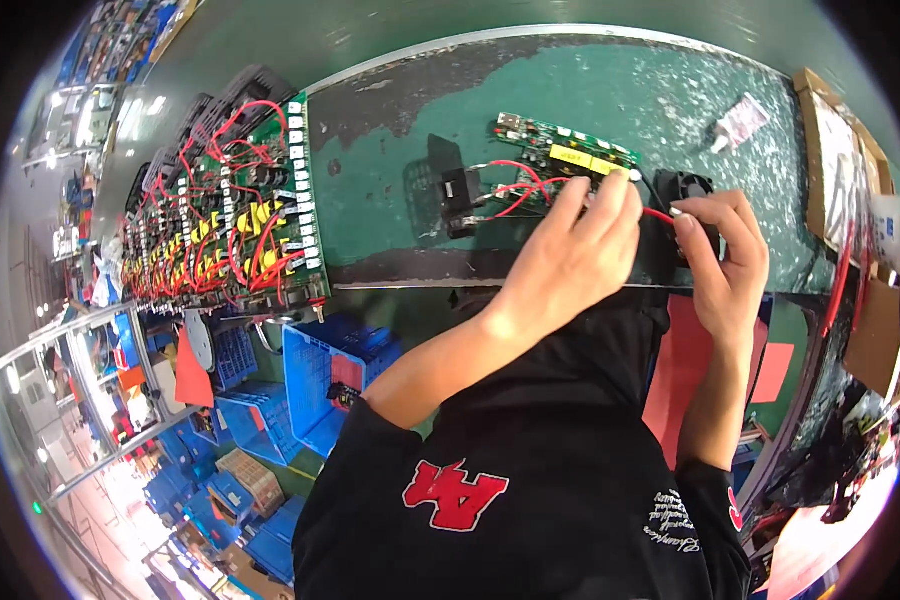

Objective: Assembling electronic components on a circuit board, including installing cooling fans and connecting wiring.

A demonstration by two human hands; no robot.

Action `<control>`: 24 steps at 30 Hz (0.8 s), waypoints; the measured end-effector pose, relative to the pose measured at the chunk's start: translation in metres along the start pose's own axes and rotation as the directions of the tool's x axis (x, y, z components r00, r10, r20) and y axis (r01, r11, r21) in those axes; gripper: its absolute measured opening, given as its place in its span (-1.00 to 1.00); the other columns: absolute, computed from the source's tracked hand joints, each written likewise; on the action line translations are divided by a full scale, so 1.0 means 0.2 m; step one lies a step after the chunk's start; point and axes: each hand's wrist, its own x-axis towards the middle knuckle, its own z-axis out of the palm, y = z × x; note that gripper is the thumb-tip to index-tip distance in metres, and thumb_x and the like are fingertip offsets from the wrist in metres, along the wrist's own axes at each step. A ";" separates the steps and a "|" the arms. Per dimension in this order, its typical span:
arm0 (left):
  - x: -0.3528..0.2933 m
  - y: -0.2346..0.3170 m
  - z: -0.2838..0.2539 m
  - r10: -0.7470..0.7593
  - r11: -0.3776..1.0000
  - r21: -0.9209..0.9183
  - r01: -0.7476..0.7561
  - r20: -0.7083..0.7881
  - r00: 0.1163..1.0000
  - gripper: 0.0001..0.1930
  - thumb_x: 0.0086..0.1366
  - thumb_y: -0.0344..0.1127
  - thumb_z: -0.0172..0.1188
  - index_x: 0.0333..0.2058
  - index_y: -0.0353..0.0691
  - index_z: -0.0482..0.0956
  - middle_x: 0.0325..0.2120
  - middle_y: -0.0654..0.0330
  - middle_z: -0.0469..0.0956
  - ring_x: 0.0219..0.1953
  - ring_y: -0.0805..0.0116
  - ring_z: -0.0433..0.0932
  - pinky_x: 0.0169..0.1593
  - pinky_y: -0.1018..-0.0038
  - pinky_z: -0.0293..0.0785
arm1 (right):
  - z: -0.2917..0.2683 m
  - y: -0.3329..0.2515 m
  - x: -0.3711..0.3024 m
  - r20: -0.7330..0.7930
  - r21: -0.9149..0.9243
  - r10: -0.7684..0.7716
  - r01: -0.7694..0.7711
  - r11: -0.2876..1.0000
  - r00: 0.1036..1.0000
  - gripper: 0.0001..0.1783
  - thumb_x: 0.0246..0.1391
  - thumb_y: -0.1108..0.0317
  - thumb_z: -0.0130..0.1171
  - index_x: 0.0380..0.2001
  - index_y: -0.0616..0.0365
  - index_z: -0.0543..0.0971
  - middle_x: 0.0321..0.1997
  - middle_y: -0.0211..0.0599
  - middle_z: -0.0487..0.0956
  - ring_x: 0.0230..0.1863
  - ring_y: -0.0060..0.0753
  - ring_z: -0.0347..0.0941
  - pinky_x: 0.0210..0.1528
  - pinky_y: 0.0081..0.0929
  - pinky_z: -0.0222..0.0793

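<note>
A green circuit board (518, 126) with yellow block components lies on the bench in front of me. My left hand (580, 240) is closed over its near side, fingertips at the yellow parts; what lies beneath them is hidden. A red wire (657, 214) comes out from beside the left fingers. My right hand (722, 240) pinches its far end between thumb and forefinger, near a small white tip. More red wires (515, 188) link the board to a black rectangular part (459, 200) at its left. Partly behind the right hand sits a small black fan (692, 186).
At the left of the green bench (390, 120) stands a dense row of wired circuit boards (240, 215). A white tube (740, 123) lies back right, before a cardboard box (820, 150). Red wires (843, 275) hang at the right edge. Blue crates (310, 385) stand below left.
</note>
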 end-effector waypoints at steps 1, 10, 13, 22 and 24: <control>0.02 0.00 -0.02 0.007 1.000 0.025 -0.008 0.032 0.999 -0.82 0.07 -0.36 0.18 -0.35 -0.30 0.62 -0.16 0.14 0.52 0.07 0.21 0.40 0.06 0.31 0.39 | 0.00 0.00 0.00 -0.007 -0.009 -0.002 0.002 1.000 1.000 -0.91 0.05 0.52 0.25 -0.33 0.27 0.64 -0.42 -0.31 0.49 -0.42 -0.49 0.40 -0.34 -0.57 0.29; 0.08 0.00 -0.08 0.043 0.979 0.178 -0.095 0.275 0.960 -0.73 0.12 -0.28 0.10 -0.29 -0.33 0.63 -0.20 0.10 0.48 0.02 0.12 0.38 0.10 0.28 0.29 | 0.01 0.01 0.00 0.000 -0.052 0.031 -0.031 0.998 1.000 -0.89 0.07 0.56 0.22 -0.30 0.28 0.63 -0.41 -0.34 0.46 -0.45 -0.58 0.36 -0.39 -0.61 0.26; 0.07 0.01 -0.08 0.010 0.994 0.101 -0.037 0.252 0.968 -0.72 0.13 -0.28 0.09 -0.28 -0.35 0.63 -0.22 0.09 0.48 -0.02 0.11 0.40 0.09 0.28 0.29 | 0.01 0.04 -0.01 0.024 -0.056 0.021 -0.020 0.998 0.999 -0.88 0.10 0.55 0.20 -0.26 0.27 0.63 -0.37 -0.37 0.45 -0.41 -0.62 0.33 -0.39 -0.67 0.23; -0.02 0.00 -0.02 -0.009 0.998 -0.068 0.012 0.036 0.999 -0.74 0.16 -0.29 0.08 -0.28 -0.33 0.62 -0.18 0.09 0.51 0.02 0.15 0.43 0.04 0.31 0.37 | 0.03 0.03 0.01 0.019 -0.163 0.005 -0.001 0.987 1.000 -0.88 0.07 0.52 0.23 -0.29 0.25 0.64 -0.40 -0.35 0.46 -0.43 -0.58 0.34 -0.38 -0.61 0.24; -0.09 -0.01 -0.03 -0.048 0.986 -0.165 0.030 -0.110 0.993 -0.80 0.21 -0.31 0.11 -0.26 -0.27 0.61 -0.17 0.15 0.53 0.06 0.20 0.47 0.04 0.33 0.42 | 0.03 0.01 0.02 0.003 -0.136 0.059 -0.058 0.989 0.998 -0.89 0.09 0.52 0.20 -0.29 0.26 0.64 -0.38 -0.35 0.46 -0.40 -0.57 0.34 -0.34 -0.61 0.25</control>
